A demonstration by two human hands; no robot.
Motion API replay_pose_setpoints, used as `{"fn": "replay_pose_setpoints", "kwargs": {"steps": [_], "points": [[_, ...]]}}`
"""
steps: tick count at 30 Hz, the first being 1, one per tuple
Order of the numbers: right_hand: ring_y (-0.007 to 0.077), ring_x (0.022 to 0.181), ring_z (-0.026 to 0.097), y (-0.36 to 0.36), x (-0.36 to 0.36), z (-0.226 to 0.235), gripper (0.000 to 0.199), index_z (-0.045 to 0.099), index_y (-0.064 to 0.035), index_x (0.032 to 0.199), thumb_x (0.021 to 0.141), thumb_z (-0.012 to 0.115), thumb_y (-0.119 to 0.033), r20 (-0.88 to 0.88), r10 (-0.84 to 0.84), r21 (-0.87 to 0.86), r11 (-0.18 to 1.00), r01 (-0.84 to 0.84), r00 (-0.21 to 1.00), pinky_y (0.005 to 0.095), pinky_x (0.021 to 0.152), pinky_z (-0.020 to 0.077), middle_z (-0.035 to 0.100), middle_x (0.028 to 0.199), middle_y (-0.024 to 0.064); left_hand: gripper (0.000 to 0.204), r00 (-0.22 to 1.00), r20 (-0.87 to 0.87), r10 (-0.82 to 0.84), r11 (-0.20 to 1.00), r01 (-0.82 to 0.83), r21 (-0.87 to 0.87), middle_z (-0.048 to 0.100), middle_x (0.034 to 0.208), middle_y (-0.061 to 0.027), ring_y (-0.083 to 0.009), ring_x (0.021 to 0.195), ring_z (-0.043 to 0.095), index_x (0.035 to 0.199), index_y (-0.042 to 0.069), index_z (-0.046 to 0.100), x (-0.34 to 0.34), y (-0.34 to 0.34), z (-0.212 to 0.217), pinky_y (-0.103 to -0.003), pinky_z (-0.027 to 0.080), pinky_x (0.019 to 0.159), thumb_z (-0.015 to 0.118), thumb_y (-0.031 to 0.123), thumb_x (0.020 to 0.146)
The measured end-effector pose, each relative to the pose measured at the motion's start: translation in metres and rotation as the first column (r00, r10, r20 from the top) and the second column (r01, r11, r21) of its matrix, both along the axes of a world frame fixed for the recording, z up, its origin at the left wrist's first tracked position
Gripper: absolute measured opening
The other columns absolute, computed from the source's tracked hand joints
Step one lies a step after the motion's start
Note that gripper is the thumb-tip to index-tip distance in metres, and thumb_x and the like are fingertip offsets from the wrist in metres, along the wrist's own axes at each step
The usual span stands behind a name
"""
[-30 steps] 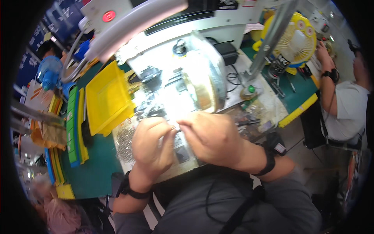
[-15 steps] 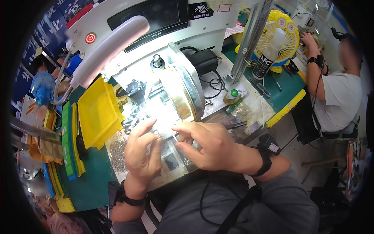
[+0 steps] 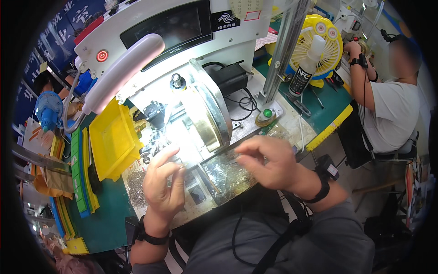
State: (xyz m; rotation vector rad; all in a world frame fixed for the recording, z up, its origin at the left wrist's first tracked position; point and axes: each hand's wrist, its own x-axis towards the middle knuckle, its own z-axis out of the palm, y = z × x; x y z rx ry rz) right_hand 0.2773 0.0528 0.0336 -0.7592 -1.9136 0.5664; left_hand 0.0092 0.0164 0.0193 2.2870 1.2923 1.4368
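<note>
My left hand (image 3: 163,188) is raised over the near left of the metal worktop, its fingers curled in toward the thumb. Whatever it may hold is lost in the glare. To the right, my right hand (image 3: 273,165) hovers above the worktop's front edge, thumb and fingertips drawn together; anything between them is too small to name. Between and beyond the hands stands a brass-coloured wheel (image 3: 203,119) in a grey metal housing. Small metal clamp parts (image 3: 155,147) sit just past my left fingertips, under bright light.
A pink-white lamp (image 3: 125,73) hangs over the left side. Below it lies a yellow tray (image 3: 114,139). A green button (image 3: 268,113), a spray bottle (image 3: 303,73) and a yellow fan (image 3: 321,50) stand to the right. Another person (image 3: 392,105) sits at the far right.
My right hand has moved right, away from my left hand and the wheel, uncovering the worktop between them. The left hand stays nearly in place. The whole view has shifted slightly.
</note>
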Motion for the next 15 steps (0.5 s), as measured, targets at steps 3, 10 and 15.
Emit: {"fn": "replay_pose_setpoints", "kwargs": {"steps": [3, 10, 15], "points": [[0.0123, 0.061, 0.063, 0.000, 0.022, -0.002, 0.008, 0.070, -0.0011, 0.092, 0.086, 0.075, -0.004, 0.002, -0.057, -0.066, 0.996, 0.057, 0.998, 0.0255, 0.055, 0.0478, 0.069, 0.077, 0.0067, 0.006, 1.000, -0.003, 0.004, 1.000, -0.004, -0.004, 0.066, 0.123, -0.0244, -0.0359, 0.120, 0.063, 0.097, -0.001, 0.062, 0.001, 0.000, 0.000, -0.044, 0.046, 0.105, 0.066, -0.002, 0.092], [0.0057, 0.061, 0.057, 0.005, 0.059, -0.010, 0.006, 0.070, 0.0000, 0.090, 0.089, 0.072, -0.005, -0.016, -0.198, -0.168, 0.967, 0.192, 0.980, 0.0230, 0.055, 0.0445, 0.066, 0.073, 0.0027, 0.009, 1.000, -0.007, 0.029, 0.998, -0.029, 0.051, 0.067, 0.120, -0.0242, -0.0369, 0.112, 0.066, 0.096, -0.001, 0.063, 0.000, 0.002, -0.002, -0.042, 0.049, 0.099, 0.069, -0.001, 0.089], [0.0045, 0.060, 0.054, 0.031, 0.092, -0.021, 0.009, 0.067, 0.0002, 0.089, 0.091, 0.071, -0.008, -0.107, -0.367, -0.269, 0.906, 0.328, 0.924, 0.0218, 0.055, 0.0430, 0.064, 0.071, 0.0003, 0.009, 0.999, -0.017, 0.049, 0.997, -0.048, 0.055, 0.067, 0.120, -0.0236, -0.0363, 0.111, 0.066, 0.095, 0.000, 0.064, 0.001, 0.002, -0.002, -0.041, 0.049, 0.099, 0.069, -0.001, 0.088]]}}
